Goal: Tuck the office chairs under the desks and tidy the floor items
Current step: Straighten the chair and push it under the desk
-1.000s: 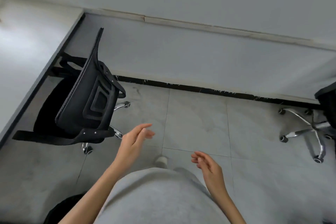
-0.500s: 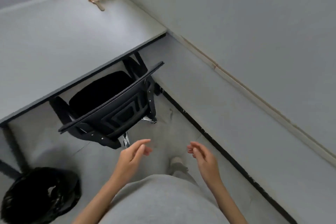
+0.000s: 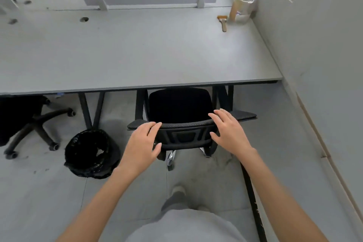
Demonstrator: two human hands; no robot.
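A black mesh office chair [image 3: 179, 108] stands in front of me with its seat partly under the grey desk [image 3: 137, 51]. My left hand [image 3: 143, 141] reaches out over the left part of its backrest top, fingers spread and straight. At the right part of the backrest my right hand [image 3: 227, 131] is spread in the same way. Both hands are at the backrest edge; whether they touch it is unclear. Neither holds anything.
A black bin [image 3: 92, 153] with a black liner stands on the floor left of the chair. A second black chair [image 3: 23, 122] sits at the far left under the desk. A jar [image 3: 243, 7] and a brush [image 3: 223, 23] lie on the desk's far right corner. A wall [image 3: 324, 84] runs along the right.
My view has swung left from the wall to face the desk and chair squarely. Both hands have moved forward from in front of my body to the chair's backrest.
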